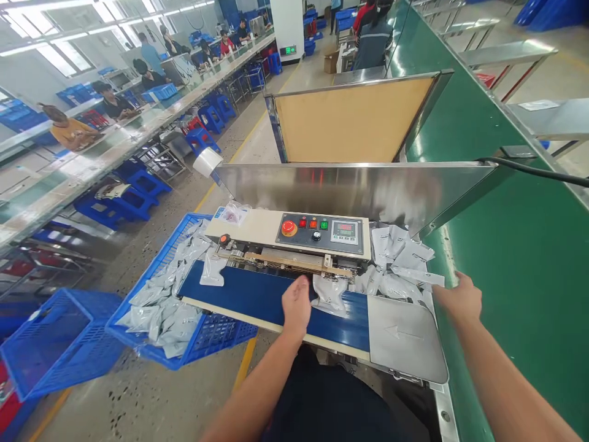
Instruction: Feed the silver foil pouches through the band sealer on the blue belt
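Observation:
My left hand [297, 305] is over the blue belt [262, 301] of a band sealer [257, 225], its fingers loosely bent and nothing visible in them. Just right of it, a white pouch [330, 296] lies on the belt with its top edge at the sealing band. My right hand [460, 299], at the machine's right end, pinches the end of a white pouch [418, 275] from a heap of similar pouches [394, 248]. Another pouch [213, 267] lies at the belt's left end.
A blue crate [184, 353] full of pouches stands at the belt's left end, with another blue crate [50, 344] beside it. Behind the sealer rises a metal panel [350, 190]. A green bench [529, 294] runs along the right, and a black cable [534, 170] crosses it.

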